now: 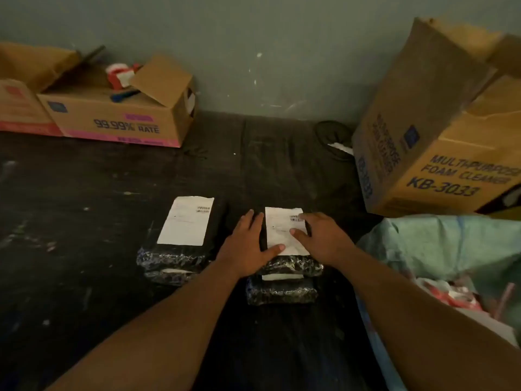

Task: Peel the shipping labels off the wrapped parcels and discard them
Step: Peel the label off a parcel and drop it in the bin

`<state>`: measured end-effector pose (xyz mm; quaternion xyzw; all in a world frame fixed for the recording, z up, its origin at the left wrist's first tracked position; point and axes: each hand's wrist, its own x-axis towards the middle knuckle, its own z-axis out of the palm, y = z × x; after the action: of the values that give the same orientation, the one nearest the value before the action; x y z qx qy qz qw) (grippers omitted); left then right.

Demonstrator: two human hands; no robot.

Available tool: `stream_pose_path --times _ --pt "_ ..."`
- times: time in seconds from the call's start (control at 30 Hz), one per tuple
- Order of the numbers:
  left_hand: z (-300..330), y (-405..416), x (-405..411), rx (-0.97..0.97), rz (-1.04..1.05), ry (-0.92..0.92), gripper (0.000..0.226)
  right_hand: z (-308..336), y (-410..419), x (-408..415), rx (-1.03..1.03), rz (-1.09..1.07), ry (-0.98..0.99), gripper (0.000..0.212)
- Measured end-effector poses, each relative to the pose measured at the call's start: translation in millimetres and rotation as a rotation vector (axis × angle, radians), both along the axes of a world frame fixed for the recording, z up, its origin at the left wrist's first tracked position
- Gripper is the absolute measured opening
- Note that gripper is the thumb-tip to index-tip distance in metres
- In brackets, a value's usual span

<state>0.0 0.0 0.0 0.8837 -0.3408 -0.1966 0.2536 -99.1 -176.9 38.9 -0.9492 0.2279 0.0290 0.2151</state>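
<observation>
Dark, paint-flecked floor (pixel 84 193) carries my parcels near its middle. On the right parcel stack (pixel 284 277) the shipping label (pixel 283 231) lies flat; my left hand (pixel 248 244) presses the wrap beside it, thumb on the label's near corner, steadying it, and my right hand (pixel 321 235) rests flat, fingers straight, probably feeling for an edge. Just left, another labelled stack (pixel 180 235) waits. At the right edge, a green bag (pixel 451 244) holds scraps.
</observation>
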Motion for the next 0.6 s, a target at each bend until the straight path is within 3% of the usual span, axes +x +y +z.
stream_pose_path --times 0.17,0.37,0.6 --pt "-20 -20 10 -0.039 -0.023 -0.096 0.115 -14 -7 32 -0.055 0.047 0.023 0.052" --pt "-34 -22 21 -0.061 -0.051 0.048 0.133 -24 -22 70 -0.135 0.101 0.204 0.048" --pt "-42 -21 23 -0.011 -0.08 0.037 0.141 -19 -35 102 -0.015 0.083 0.326 0.038"
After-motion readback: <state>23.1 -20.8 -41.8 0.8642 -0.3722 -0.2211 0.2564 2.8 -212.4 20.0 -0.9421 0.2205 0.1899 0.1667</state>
